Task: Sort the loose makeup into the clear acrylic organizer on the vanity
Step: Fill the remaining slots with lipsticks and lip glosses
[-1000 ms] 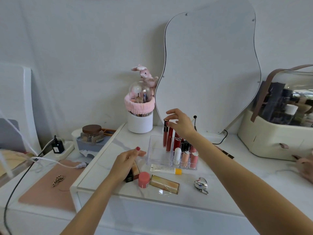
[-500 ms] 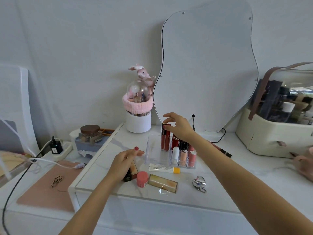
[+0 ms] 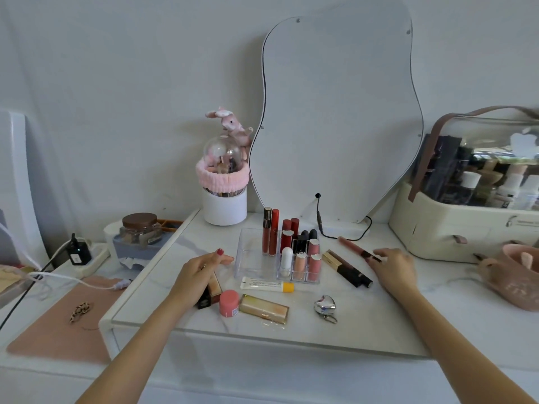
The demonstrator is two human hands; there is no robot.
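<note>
The clear acrylic organizer stands mid-vanity, with two tall red lip glosses and several lipsticks upright in its right half. My right hand lies right of it and pinches the dark cap end of a pink lip gloss that lies on the top. A gold-and-black tube lies between that hand and the organizer. My left hand rests with relaxed fingers on gold-and-black tubes. In front lie a white tube with a yellow cap, a pink jar and a gold box.
A wavy mirror leans at the back with its cable beside the organizer. A white brush holder stands back left, a cream cosmetics case at right, a pink pouch at far right. A silver heart keyring lies near the front edge.
My right hand left the tall lip glosses standing in the organizer and swung right and down to the pink lip gloss on the vanity. The left hand stayed put.
</note>
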